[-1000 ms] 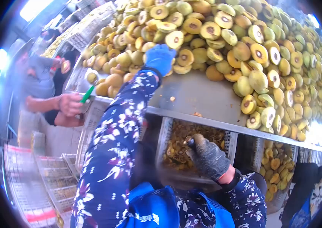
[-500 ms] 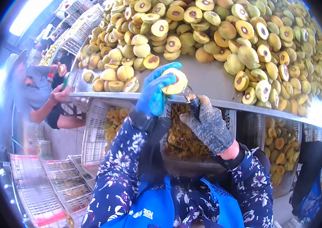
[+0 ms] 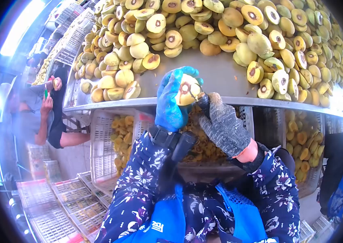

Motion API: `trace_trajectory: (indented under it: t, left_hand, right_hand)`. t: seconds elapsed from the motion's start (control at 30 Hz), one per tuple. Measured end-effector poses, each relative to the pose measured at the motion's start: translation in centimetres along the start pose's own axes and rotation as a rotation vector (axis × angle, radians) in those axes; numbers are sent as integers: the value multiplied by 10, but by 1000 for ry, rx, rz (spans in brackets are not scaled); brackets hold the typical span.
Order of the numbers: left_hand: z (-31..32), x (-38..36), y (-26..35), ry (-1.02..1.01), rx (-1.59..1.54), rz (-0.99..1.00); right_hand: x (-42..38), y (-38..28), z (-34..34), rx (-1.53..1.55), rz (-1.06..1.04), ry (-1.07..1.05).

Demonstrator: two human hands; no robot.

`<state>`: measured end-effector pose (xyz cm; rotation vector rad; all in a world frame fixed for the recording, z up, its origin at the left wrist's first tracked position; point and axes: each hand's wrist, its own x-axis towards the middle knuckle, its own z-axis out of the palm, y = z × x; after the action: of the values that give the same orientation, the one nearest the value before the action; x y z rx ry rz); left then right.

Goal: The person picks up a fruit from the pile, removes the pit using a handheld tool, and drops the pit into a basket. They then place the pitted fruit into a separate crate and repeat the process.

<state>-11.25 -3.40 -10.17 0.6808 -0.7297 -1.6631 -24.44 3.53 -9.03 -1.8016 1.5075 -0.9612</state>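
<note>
A big metal table (image 3: 220,83) is piled with yellow fruit (image 3: 236,28), which covers its far side and right end. The near edge in the middle is bare. Under the table stand white crates (image 3: 106,141) with more cut fruit inside. At the left end, another person (image 3: 38,117) stands by the table.

The left hand (image 3: 173,99), in a blue glove, is curled around one fruit half (image 3: 187,91) just above the near edge. The cut side, with its dark pit, faces out between the fingers and thumb. The right hand (image 3: 222,125), in a grey glove, is closed around a small tool (image 3: 201,99). The tool's tip touches the fruit half.
</note>
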Motion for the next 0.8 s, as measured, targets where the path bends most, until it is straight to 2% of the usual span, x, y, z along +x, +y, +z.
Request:
trace_trajectory:
  t: [0.07,0.1,0.17,0.23,0.3,0.33,0.4,0.43,0.5,0.53,0.6,0.73,0.8]
  left_hand:
    - [-1,0,-1,-73,177,139]
    - [0,-1,-1,-76,182,135]
    - [2,-5,-1,-137,661,372]
    - [2,-6,-2,-135,586,329]
    - [0,-5,-6,-69,327,187]
    - [-1,-4,-7,-71,331,176]
    - [-1,-1,-6,-97,705,365]
    - [0,-2,-6,-99,708,358]
    - [6,-5,-6,-34,247,155]
    - [8,-6,-6,-34,252,148]
    - [9,-7,-6,-39,382,236]
    - [10,-7,-5,-61,412,242]
    - [12,-7,-7,-37,644,434]
  right_hand:
    - [2,5,4,6,-20,13]
    - [3,8,5,8,-44,26]
    - [4,6,4,15,-66,30]
    - [4,6,6,21,-82,33]
    - [5,6,10,64,-19,46]
    - [4,7,12,69,-9,49]
    - [4,10,16,-2,-52,87]
    - [3,9,16,2,-45,88]
    - [1,5,15,4,70,-48]
    - [1,6,17,11,76,-47]
    - [1,7,21,71,43,42]
    - [0,12,24,74,-8,92]
    - [0,10,25,121,19,105]
